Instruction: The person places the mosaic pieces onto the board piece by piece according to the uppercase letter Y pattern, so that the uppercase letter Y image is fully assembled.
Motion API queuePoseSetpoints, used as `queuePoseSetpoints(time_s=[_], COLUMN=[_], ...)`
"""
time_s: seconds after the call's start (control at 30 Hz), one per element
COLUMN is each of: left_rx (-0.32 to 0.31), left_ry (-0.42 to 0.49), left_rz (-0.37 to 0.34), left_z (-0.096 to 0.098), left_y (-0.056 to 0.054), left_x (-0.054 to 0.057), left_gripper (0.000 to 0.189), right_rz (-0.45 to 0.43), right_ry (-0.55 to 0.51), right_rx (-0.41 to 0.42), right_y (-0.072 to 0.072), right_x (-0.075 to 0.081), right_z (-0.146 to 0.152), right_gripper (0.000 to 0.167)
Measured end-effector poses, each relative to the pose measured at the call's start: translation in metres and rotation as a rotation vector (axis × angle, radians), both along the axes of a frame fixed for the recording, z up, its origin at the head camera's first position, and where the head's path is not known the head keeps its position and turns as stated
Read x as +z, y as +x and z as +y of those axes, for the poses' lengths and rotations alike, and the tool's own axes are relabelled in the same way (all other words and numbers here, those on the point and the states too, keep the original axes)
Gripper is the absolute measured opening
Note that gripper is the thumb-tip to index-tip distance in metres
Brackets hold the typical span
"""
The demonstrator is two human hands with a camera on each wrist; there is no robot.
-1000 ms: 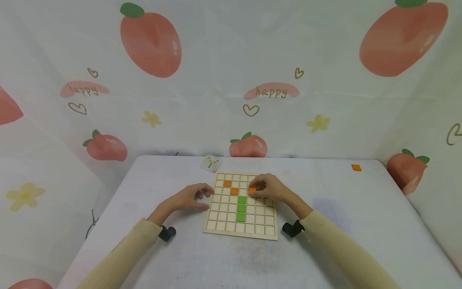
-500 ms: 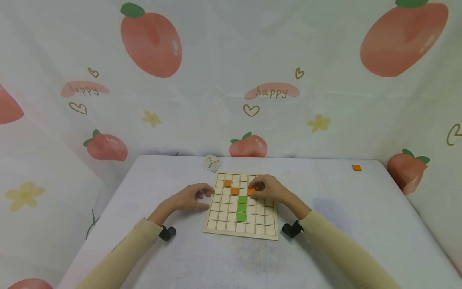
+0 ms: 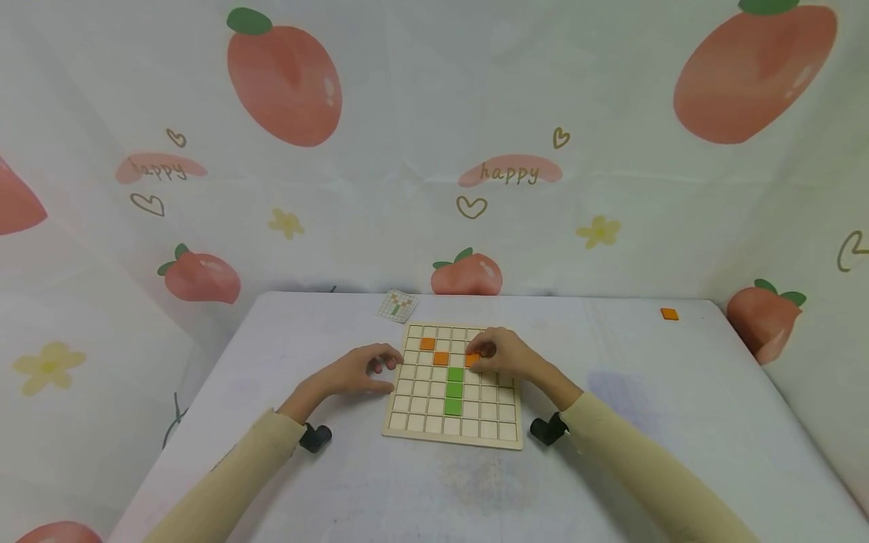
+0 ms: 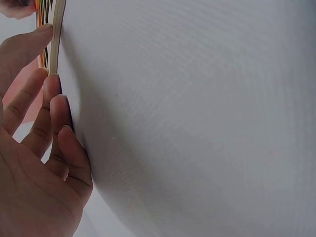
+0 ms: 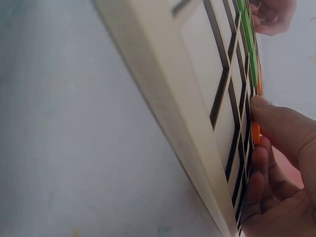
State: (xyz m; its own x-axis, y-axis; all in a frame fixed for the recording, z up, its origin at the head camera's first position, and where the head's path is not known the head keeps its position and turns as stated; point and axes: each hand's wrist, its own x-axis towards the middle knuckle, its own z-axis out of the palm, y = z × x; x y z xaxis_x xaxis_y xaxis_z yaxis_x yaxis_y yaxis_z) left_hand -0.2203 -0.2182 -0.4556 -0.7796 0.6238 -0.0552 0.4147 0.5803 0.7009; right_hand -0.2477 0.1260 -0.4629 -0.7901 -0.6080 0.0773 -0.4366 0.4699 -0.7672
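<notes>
A square wooden grid board (image 3: 416, 407) lies flat on the table. My right hand (image 3: 511, 354) reaches over its right side, thumb and fingertips pinching an orange square tile (image 3: 471, 360) at the grid. In the right wrist view this orange tile (image 5: 256, 132) shows between thumb and fingers, low at the grid lines. Two more orange tiles (image 3: 440, 358) form a diagonal at the upper left of the board, and a column of green tiles (image 3: 454, 390) fills cells near the middle. At the board's left edge rests my left hand (image 3: 356, 371), fingers loosely bent; its thumb (image 4: 42, 37) touches the edge.
Behind the board lies a small pattern card (image 3: 397, 306) with a printed grid. A loose orange tile (image 3: 669, 314) sits at the table's far right corner. Black wrist cameras (image 3: 315, 438) hang under both wrists. A fruit-print cloth (image 3: 380, 166) stands behind the white table (image 3: 380, 490).
My right hand has shifted very slightly left with the orange tile. My left hand has stayed at the board's edge.
</notes>
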Motion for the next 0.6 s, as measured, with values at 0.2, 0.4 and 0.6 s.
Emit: queuePoseSetpoints(time_s=[0.2, 0.4, 0.6], left_rx=[-0.004, 0.001, 0.005], left_ry=[-0.003, -0.005, -0.001], left_rz=[0.012, 0.009, -0.001], left_z=[0.0, -0.001, -0.002], left_y=[-0.002, -0.002, -0.003], left_x=[-0.001, -0.002, -0.006], left_gripper=[0.045, 0.045, 0.046], right_rz=[0.001, 0.001, -0.017], right_ry=[0.001, 0.001, -0.022], right_rx=[0.0, 0.001, -0.027], right_y=[0.0, 0.0, 0.0], right_x=[0.003, 0.002, 0.002], right_z=[0.0, 0.003, 0.014], right_gripper=[0.024, 0.025, 0.027])
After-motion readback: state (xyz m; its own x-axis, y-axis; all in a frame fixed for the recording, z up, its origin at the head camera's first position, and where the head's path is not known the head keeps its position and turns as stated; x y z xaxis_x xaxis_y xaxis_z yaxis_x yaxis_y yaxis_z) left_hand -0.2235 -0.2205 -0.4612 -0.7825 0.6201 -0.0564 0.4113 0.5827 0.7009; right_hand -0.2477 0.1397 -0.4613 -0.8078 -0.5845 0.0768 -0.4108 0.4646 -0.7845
